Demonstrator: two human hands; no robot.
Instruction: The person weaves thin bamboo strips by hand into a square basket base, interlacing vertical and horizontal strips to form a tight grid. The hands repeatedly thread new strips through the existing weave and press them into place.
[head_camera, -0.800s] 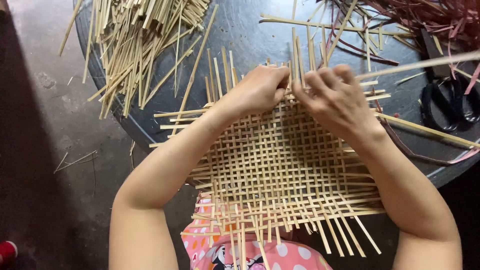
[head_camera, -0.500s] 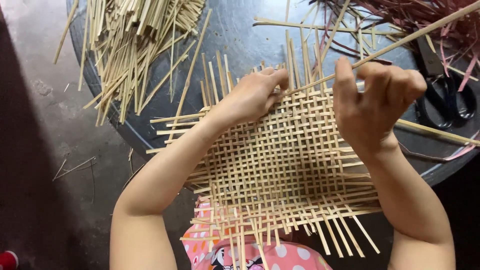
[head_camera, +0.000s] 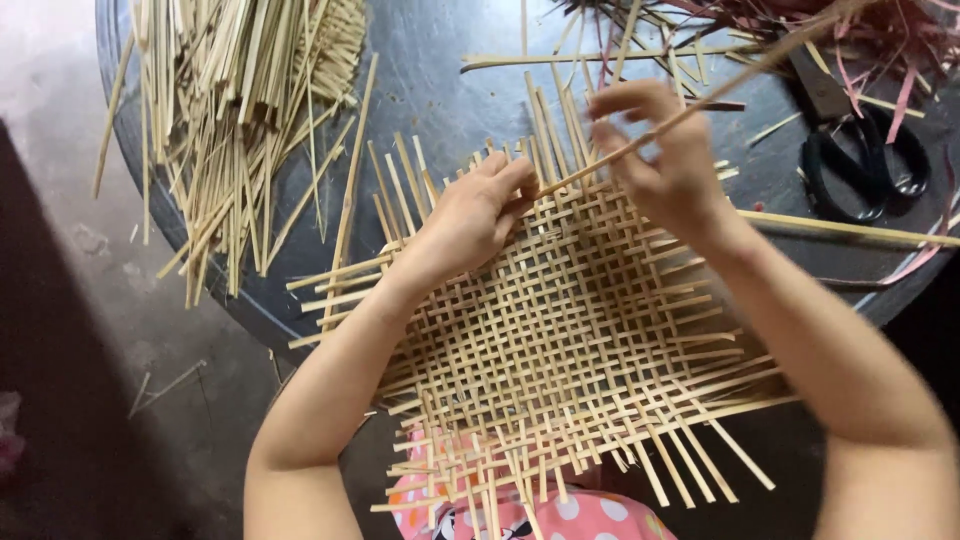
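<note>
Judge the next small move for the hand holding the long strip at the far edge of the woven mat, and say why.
Probably the right hand should draw the long strip further across the far edge of the woven mat. The strip slants up away from the weave with most of its length unwoven, while the left hand presses the mat where the strip enters.

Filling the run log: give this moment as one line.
left hand: pressing woven mat | right hand: pinching bamboo strip | black scissors: on table, untouched
</note>
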